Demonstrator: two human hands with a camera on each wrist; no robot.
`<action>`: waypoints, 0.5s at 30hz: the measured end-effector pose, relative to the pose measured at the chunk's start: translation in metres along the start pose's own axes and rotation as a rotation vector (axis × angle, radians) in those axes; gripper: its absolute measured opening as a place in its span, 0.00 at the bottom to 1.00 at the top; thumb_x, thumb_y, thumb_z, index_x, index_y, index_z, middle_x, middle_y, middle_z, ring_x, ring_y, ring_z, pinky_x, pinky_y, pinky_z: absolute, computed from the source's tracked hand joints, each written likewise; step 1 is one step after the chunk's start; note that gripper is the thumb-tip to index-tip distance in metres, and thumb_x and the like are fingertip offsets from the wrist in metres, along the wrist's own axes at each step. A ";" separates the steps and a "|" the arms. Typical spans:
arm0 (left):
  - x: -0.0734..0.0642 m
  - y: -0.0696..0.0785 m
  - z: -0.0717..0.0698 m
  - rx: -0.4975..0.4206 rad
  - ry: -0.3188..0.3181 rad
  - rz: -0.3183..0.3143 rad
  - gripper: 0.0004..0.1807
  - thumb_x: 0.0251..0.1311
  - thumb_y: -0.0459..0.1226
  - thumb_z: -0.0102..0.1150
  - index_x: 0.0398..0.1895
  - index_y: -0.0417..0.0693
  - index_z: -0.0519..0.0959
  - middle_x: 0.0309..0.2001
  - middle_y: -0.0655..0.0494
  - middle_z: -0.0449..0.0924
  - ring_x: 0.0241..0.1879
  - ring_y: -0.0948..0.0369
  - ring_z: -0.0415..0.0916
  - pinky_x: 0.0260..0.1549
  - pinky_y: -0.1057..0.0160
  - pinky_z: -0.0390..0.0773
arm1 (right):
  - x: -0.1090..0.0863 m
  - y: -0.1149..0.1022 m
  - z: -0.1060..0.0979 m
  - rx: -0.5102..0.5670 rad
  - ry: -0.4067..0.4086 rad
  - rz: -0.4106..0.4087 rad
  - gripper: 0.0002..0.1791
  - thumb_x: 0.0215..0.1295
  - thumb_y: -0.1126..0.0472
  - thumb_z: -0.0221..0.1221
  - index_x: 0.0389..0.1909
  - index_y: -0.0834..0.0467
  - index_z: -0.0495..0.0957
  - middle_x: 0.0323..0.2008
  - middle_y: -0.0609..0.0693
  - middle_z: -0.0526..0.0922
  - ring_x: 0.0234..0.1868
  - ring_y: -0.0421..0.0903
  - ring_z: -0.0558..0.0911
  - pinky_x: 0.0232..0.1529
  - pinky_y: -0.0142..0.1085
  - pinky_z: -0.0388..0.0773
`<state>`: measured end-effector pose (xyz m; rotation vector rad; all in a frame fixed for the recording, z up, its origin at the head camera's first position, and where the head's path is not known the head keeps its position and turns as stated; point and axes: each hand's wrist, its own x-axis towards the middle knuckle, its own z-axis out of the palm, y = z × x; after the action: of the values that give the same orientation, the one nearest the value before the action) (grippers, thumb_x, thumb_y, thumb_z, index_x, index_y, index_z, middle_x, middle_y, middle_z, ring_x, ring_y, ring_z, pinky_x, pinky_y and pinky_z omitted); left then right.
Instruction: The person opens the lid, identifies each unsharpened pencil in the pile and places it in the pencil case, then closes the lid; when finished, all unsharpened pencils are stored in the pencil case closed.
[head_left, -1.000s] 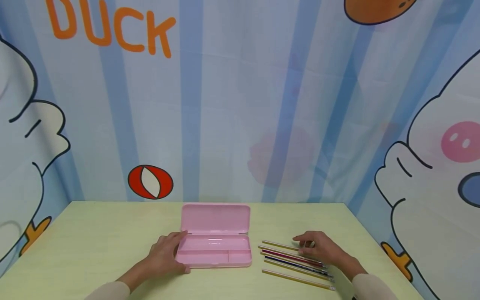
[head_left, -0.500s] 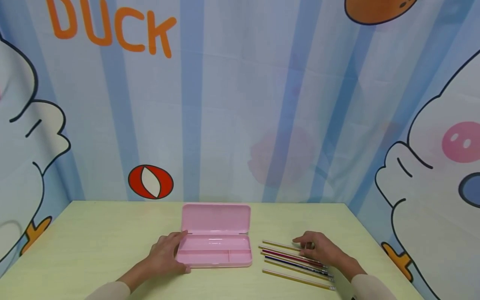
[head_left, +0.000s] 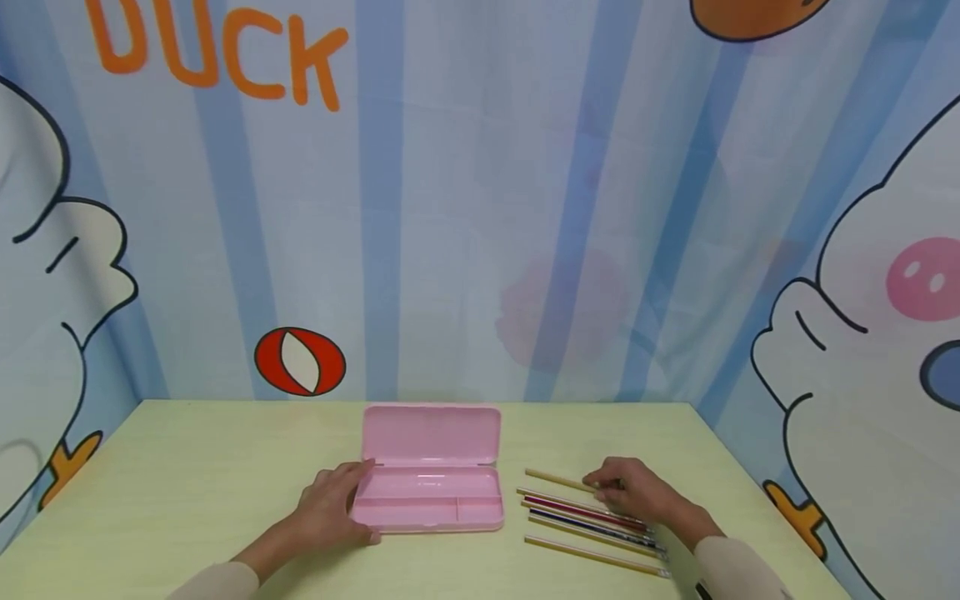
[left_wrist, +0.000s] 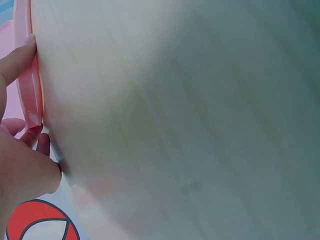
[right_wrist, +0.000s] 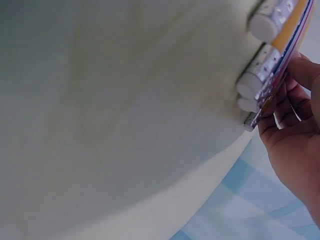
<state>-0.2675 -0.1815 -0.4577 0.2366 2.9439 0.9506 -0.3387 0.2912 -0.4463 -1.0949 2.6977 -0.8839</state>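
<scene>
A pink pencil case (head_left: 431, 527) lies on the table with its lid (head_left: 431, 435) raised, and its compartments hold nothing. My left hand (head_left: 325, 510) holds the case's left end, the thumb at the front corner and the fingers toward the hinge side. To the right of the case, several pencils (head_left: 585, 550) lie side by side, most yellow, some dark red or dark blue. My right hand (head_left: 637, 490) pinches the farthest yellow pencil (head_left: 553, 477), hiding its eraser end. In the right wrist view, white erasers in metal ferrules (right_wrist: 257, 75) show beside the fingers.
The pale yellow table (head_left: 210, 467) ends at a blue striped curtain (head_left: 457, 208) printed with cartoon figures. One yellow pencil (head_left: 596, 557) lies apart from the others, nearest the front.
My right hand has taken hold of the farthest yellow pencil and moved it slightly up and away from the others. The left hand and the case stay in place.
</scene>
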 end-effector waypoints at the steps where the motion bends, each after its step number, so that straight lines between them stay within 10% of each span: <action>1: 0.000 0.000 0.000 -0.003 0.000 0.001 0.54 0.37 0.42 0.82 0.73 0.45 0.66 0.69 0.41 0.68 0.59 0.46 0.64 0.61 0.34 0.63 | 0.001 0.000 0.000 -0.007 -0.001 0.001 0.15 0.68 0.66 0.60 0.51 0.70 0.82 0.32 0.50 0.80 0.30 0.32 0.73 0.31 0.30 0.74; 15: -0.001 0.001 -0.001 -0.015 -0.007 -0.002 0.55 0.38 0.42 0.82 0.73 0.47 0.65 0.69 0.41 0.67 0.60 0.45 0.63 0.62 0.34 0.62 | 0.012 -0.008 -0.003 -0.108 -0.083 0.100 0.16 0.70 0.68 0.57 0.56 0.67 0.80 0.23 0.44 0.74 0.23 0.33 0.61 0.33 0.33 0.67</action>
<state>-0.2664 -0.1819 -0.4561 0.2356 2.9293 0.9689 -0.3433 0.2802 -0.4384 -0.9820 2.7318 -0.6688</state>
